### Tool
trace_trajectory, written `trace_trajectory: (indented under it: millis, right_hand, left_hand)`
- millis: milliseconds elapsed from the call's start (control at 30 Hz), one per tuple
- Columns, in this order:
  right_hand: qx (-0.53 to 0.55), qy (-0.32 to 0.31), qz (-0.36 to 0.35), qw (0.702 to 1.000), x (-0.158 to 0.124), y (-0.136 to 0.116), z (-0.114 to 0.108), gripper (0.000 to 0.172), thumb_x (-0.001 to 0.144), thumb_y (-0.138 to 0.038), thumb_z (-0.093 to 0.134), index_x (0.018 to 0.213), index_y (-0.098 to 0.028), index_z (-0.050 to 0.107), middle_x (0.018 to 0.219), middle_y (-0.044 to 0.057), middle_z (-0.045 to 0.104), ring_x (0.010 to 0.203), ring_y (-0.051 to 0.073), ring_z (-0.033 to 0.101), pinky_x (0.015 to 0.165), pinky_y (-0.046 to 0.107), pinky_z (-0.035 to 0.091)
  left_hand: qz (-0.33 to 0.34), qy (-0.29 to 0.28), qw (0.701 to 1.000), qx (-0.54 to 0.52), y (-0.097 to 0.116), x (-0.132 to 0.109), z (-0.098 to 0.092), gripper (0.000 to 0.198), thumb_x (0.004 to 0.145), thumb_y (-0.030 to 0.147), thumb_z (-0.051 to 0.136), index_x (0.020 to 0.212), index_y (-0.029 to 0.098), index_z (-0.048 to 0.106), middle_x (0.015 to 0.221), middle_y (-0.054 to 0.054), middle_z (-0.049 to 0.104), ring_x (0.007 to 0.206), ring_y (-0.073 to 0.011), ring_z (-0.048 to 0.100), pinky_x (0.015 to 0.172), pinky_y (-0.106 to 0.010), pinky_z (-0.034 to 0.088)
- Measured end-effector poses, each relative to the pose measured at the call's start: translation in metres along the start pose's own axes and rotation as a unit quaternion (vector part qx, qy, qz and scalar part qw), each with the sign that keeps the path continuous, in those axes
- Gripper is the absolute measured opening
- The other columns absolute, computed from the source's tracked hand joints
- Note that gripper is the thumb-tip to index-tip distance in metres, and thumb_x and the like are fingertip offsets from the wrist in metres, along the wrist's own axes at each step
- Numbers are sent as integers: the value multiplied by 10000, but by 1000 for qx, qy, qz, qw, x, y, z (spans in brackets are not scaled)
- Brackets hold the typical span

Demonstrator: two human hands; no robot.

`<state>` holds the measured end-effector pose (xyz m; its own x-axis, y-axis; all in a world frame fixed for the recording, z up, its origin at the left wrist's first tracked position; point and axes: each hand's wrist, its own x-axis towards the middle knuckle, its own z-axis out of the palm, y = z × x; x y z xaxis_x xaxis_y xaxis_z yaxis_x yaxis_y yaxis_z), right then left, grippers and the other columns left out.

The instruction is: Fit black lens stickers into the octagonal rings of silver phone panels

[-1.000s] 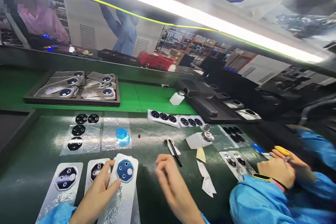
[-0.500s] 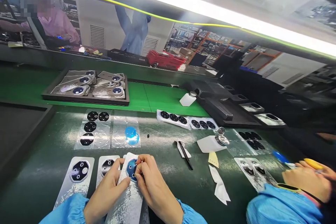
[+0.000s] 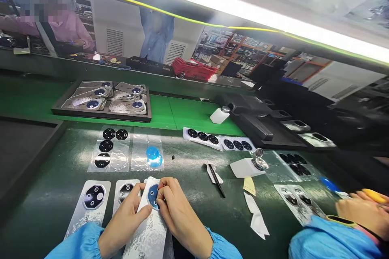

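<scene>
My left hand (image 3: 129,218) is closed around the left edge of a silvery phone back cover (image 3: 146,230), thumb on its face. At the cover's top sits a round camera plate (image 3: 152,196) with a blue surface. My right hand (image 3: 174,210) pinches at the right edge of that plate; whatever is between the fingertips is hidden. Left of my hands lie two more back covers, one with a black camera plate (image 3: 95,197), the other with a similar plate (image 3: 125,191) partly behind my left hand. Another cover shows in part beneath the held one.
Ahead lie a clear sheet with black discs (image 3: 106,145), a sheet with blue film discs (image 3: 154,157), black tweezers (image 3: 216,181), and a white pump bottle (image 3: 247,167). A tray of covers (image 3: 101,116) stands behind. At right, a co-worker's hand (image 3: 361,212) grips a yellow-handled tool.
The view has shifted slightly, so most things appear a little further right. My hands keep nearly the same hold on the cover. The co-worker's hands have moved slightly.
</scene>
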<state>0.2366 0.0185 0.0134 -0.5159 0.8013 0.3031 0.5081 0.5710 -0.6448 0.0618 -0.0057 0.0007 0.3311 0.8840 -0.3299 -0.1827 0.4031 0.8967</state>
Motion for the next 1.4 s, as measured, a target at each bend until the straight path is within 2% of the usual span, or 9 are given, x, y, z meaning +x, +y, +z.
trace_trajectory:
  millis: [300,800,1067,1200,1333,1400]
  right_hand:
    - [-14,-63,-25,998,7,0,-11,231,888,-3,401,900,-232,374,1027,84,499,928,215,497,770,390,522]
    - [-38,-95,-53,993,13,3,-14,206,916,-30,392,870,-231,385,983,72,511,856,197,491,715,359,509]
    - [20,-146,-33,989,23,2,-26,251,840,13,463,895,-229,426,1012,61,508,909,201,495,767,355,502]
    - [94,-125,5,988,26,7,-28,266,816,2,499,931,-233,452,999,41,494,918,192,496,788,342,489]
    - [130,-63,35,989,23,7,-29,205,901,-55,420,963,-240,484,1021,44,497,973,198,501,843,357,466]
    - [135,-45,53,988,21,5,-27,147,923,-122,460,999,-241,502,1074,53,500,1028,207,497,893,372,451]
  left_hand:
    - [-13,-6,1000,7,5,-1,2,471,829,345,648,1234,209,451,748,54,582,612,-121,493,621,-252,344]
    - [-32,-11,999,9,9,-4,2,463,835,318,634,1241,202,443,770,34,602,645,-131,523,631,-263,363]
    - [-20,-9,999,38,10,-4,2,469,847,294,599,1267,199,416,775,37,590,647,-131,482,631,-262,339]
    - [-5,-14,999,42,6,-4,0,479,859,336,612,1274,200,416,756,40,565,649,-139,481,618,-262,322]
    - [3,-3,999,36,4,-4,-1,511,864,372,640,1291,203,416,712,52,541,625,-136,470,599,-253,314]
    - [7,-5,999,31,4,-4,-1,518,869,395,645,1299,209,426,704,52,547,629,-138,491,604,-250,327]
